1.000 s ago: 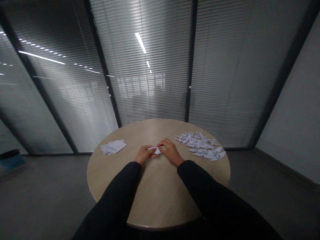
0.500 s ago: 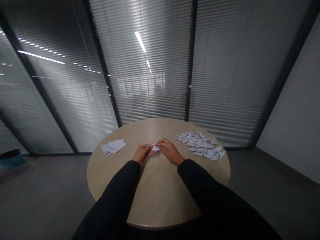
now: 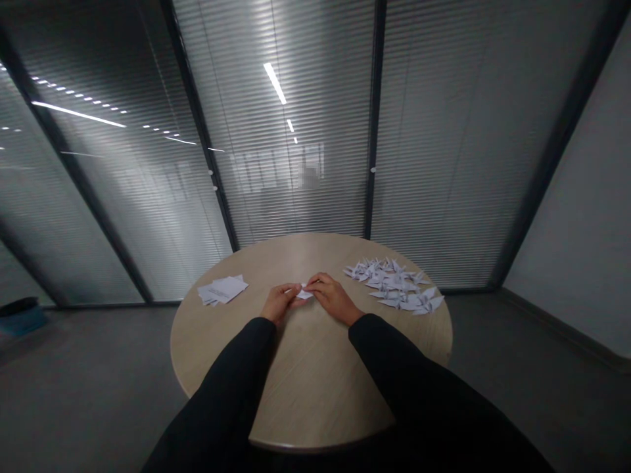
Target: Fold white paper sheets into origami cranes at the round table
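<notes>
The round bench has a smooth, pale wood-grain top with a soft sheen. The small folded white paper piece, stacked white paper squares and folded white paper cranes look matt. The black cloth sleeves are matt; the glass partition panels are glossy.

A round table with a pale, wood-grain oak-coloured top stands on a dark grey floor, its smooth surface showing a faint straight seam across the near half. Toward the far left of the top lies a loose, slightly fanned stack of white paper sheets, their edges out of line, set just in from the rim. Well apart from it, toward the far right, a broad spread of small white folded-paper origami cranes covers the wood, many overlapping or touching, their pointed wings angled every way, the outermost ones near the rim.
</notes>
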Tool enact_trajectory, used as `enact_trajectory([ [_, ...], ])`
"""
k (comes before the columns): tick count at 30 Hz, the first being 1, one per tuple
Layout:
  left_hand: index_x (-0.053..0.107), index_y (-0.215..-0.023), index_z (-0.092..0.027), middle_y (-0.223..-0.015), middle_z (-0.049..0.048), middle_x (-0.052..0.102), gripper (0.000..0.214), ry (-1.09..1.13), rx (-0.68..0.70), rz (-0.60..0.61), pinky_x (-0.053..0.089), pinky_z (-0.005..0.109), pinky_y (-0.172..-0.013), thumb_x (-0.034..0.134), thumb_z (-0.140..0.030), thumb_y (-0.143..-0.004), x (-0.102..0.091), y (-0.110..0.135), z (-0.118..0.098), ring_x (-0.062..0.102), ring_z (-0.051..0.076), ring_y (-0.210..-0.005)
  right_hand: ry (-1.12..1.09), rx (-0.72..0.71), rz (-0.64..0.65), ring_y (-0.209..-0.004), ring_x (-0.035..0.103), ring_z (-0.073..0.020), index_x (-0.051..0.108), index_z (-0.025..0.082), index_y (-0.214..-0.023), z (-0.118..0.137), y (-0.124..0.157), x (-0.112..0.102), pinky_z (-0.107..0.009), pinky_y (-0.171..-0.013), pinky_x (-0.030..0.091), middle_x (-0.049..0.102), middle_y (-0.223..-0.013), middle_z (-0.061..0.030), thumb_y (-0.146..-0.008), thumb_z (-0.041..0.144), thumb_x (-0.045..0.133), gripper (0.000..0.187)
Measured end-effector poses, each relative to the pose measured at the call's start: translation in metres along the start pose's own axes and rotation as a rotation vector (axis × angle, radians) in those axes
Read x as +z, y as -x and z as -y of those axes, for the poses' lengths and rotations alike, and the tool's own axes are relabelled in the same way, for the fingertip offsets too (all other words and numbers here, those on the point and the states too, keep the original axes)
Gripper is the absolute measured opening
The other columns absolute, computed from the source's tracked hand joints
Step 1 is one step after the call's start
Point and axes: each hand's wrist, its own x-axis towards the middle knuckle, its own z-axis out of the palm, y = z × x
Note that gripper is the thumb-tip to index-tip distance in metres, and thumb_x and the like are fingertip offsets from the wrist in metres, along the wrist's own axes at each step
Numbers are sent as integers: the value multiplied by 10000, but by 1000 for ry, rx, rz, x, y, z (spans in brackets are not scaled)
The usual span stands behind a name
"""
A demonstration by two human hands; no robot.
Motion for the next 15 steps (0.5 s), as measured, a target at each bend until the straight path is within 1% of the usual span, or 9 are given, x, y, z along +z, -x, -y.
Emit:
enact_trajectory([
  [1, 682, -751, -93, -722, 56, 690, 179, -22, 26, -6, 542, 242, -651, 731, -222, -637, 0, 0, 0, 626, 117, -603, -38, 51, -24, -871, 551, -158, 671, 194, -889, 0, 0, 1, -313, -802, 448, 595, -893, -60, -818, 130, 497, 199],
  [3, 685, -780, -96, -739, 53, 690, 240, -66, 68, -6, 538, 259, -668, 743, -265, -620, 0, -1, 1, 625, 121, -607, -138, 198, -84, -852, 565, -150, 634, 186, -954, 0, 0, 3, -296, -775, 458, 601, -894, -52, -810, 186, 523, 183],
  [5, 686, -799, -96, -742, 53, 689, 295, -97, 82, 5, 534, 275, -681, 749, -308, -603, 0, -2, 1, 622, 126, -611, -223, 357, -126, -836, 575, -148, 587, 175, -1024, -1, 0, 4, -282, -743, 464, 607, -883, -44, -788, 254, 559, 250],
  [7, 688, -797, -97, -720, 48, 686, 332, -114, 85, 10, 532, 286, -678, 761, -332, -575, 0, -2, 2, 619, 131, -608, -262, 463, -113, -813, 581, -151, 585, 161, -999, -2, 0, 5, -279, -732, 458, 618, -848, -37, -765, 308, 582, 276],
  [9, 689, -792, -98, -700, 42, 683, 349, -120, 87, 13, 531, 288, -671, 770, -340, -552, 0, -2, 2, 618, 136, -611, -273, 490, -51, -786, 583, -153, 617, 149, -890, -4, 1, 6, -282, -734, 444, 632, -808, -36, -762, 346, 578, 238],
  [11, 693, -794, -103, -697, 40, 684, 349, -123, 92, 12, 530, 286, -670, 771, -337, -547, 1, -1, 2, 620, 139, -619, -289, 482, -4, -748, 581, -154, 633, 144, -801, -6, 1, 5, -282, -719, 435, 641, -769, -34, -764, 366, 568, 235],
  [15, 698, -792, -109, -689, 42, 684, 318, -123, 85, -4, 526, 285, -670, 766, -315, -559, 2, 1, 1, 618, 137, -606, -334, 492, -31, -700, 575, -151, 639, 140, -753, -11, 1, 5, -273, -676, 429, 643, -727, -28, -729, 370, 599, 234],
])
